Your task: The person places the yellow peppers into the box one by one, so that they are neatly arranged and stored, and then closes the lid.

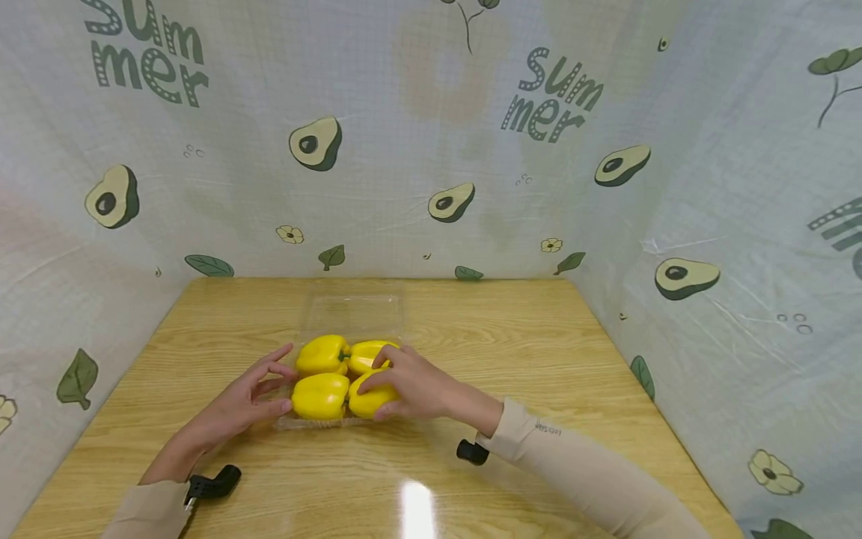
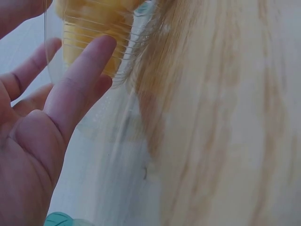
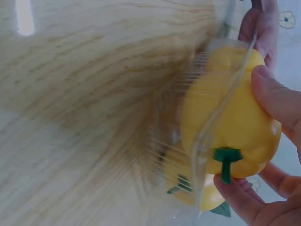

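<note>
Several yellow bell peppers with green stems sit in two rows in a clear plastic container. My right hand grips the front-right bell pepper, its thumb and fingers spread around it. In the right wrist view this bell pepper is at the container's rim, with another pepper lower behind the clear wall. My left hand is at the container's left side with fingers loosely spread. In the left wrist view, its fingers lie along the ribbed wall; whether they touch it is hard to tell.
Behind the peppers, the container's clear lid lies folded back on the wooden table. A printed cloth hangs around the back and sides. Both wrists carry a black device.
</note>
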Action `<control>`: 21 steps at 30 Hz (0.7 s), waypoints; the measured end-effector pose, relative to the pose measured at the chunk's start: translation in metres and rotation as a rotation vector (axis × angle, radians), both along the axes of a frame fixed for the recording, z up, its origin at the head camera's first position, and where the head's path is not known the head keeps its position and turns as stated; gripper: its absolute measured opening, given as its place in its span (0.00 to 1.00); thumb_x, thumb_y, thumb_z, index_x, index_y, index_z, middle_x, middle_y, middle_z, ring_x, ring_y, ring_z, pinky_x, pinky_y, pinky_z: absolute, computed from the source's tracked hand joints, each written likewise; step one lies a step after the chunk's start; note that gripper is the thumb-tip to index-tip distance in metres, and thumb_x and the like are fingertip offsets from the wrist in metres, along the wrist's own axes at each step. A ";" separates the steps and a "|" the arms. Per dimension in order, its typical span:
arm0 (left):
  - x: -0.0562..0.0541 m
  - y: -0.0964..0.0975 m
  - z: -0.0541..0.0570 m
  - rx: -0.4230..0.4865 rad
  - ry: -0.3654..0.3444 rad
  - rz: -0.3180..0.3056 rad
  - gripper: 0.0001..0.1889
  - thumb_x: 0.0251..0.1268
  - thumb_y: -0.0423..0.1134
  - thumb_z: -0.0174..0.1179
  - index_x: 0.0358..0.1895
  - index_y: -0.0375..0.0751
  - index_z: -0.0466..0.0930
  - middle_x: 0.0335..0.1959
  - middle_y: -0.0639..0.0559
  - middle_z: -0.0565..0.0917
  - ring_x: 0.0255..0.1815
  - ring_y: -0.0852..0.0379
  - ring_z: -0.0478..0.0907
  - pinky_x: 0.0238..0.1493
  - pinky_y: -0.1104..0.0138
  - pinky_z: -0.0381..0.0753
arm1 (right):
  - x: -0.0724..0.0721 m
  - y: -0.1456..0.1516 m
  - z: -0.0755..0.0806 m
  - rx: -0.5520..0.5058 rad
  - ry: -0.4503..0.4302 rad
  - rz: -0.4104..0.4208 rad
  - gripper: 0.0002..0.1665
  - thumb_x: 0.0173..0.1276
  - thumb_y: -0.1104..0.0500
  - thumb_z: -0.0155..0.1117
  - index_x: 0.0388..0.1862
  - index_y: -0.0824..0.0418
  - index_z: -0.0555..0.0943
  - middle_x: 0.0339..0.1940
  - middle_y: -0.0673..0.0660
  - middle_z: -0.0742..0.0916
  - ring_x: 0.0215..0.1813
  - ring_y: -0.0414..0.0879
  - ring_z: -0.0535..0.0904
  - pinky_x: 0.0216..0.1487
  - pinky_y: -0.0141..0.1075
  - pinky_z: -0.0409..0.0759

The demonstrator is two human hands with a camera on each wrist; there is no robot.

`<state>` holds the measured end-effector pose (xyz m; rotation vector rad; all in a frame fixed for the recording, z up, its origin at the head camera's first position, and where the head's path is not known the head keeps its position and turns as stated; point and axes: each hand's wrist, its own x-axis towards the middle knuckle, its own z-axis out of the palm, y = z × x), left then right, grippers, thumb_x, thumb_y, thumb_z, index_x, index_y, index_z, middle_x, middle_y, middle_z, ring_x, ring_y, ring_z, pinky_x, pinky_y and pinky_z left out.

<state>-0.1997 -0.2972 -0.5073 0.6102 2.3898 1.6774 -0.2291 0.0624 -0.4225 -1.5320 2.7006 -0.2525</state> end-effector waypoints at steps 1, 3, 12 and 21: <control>0.000 0.000 0.000 -0.004 0.003 0.000 0.19 0.77 0.34 0.65 0.66 0.39 0.73 0.89 0.39 0.41 0.76 0.17 0.61 0.67 0.50 0.81 | 0.000 0.000 -0.002 -0.012 -0.004 -0.002 0.25 0.69 0.41 0.76 0.64 0.41 0.87 0.66 0.56 0.80 0.61 0.51 0.74 0.63 0.41 0.73; 0.000 0.000 0.000 -0.006 0.005 0.000 0.19 0.77 0.34 0.65 0.66 0.40 0.73 0.89 0.39 0.41 0.76 0.16 0.61 0.67 0.50 0.81 | 0.000 0.001 -0.006 -0.042 -0.006 -0.004 0.25 0.69 0.41 0.76 0.63 0.41 0.87 0.65 0.56 0.80 0.61 0.51 0.74 0.62 0.40 0.74; 0.000 0.000 0.001 0.023 -0.002 -0.006 0.19 0.76 0.32 0.65 0.65 0.41 0.74 0.89 0.37 0.40 0.75 0.15 0.61 0.62 0.72 0.80 | -0.004 0.004 -0.018 -0.129 -0.018 -0.006 0.26 0.66 0.41 0.79 0.62 0.41 0.88 0.64 0.55 0.81 0.64 0.49 0.75 0.63 0.41 0.76; -0.001 -0.002 0.001 0.000 0.018 0.001 0.19 0.76 0.33 0.66 0.65 0.40 0.74 0.89 0.38 0.41 0.76 0.17 0.62 0.64 0.58 0.84 | -0.010 0.010 -0.016 -0.108 -0.106 0.011 0.27 0.71 0.42 0.75 0.68 0.41 0.85 0.67 0.55 0.79 0.66 0.49 0.73 0.65 0.40 0.75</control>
